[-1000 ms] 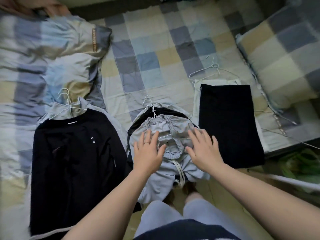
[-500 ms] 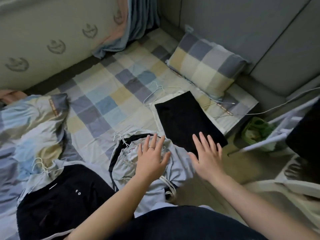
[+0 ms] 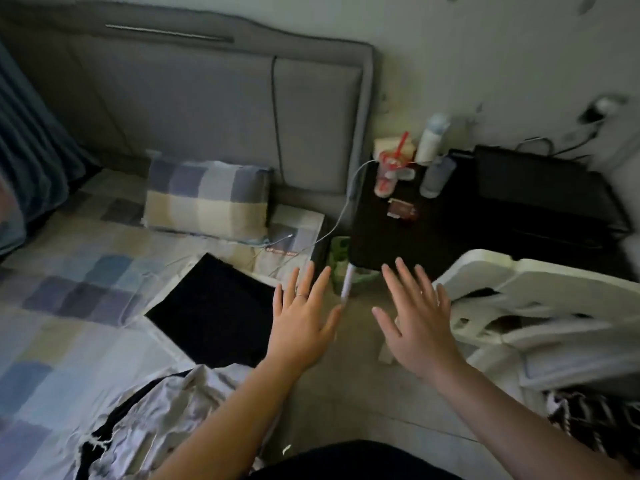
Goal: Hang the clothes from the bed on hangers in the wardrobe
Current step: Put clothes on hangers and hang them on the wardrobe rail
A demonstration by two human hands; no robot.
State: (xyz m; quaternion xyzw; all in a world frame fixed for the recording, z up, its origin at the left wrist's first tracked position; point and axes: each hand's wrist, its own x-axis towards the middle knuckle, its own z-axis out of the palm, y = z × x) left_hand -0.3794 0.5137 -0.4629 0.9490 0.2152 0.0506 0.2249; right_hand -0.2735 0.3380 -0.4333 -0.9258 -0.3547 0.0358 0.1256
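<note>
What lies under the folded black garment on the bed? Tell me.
A white garment shows as a border along the left edges of the black garment, on the checked sheet. How far it runs beneath is covered.

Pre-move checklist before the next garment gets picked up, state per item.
1. Left hand free: ok, fingers straight, holding nothing.
2. Right hand free: ok, open, holding nothing.
3. Black folded garment within reach: ok, flat on the bed beside the left hand.
4. Hanger inside it: cannot tell, too blurred.
5. Grey garment ready: ok, crumpled at the bed's near edge.
6. Wardrobe in view: not ok, not in frame.
</note>
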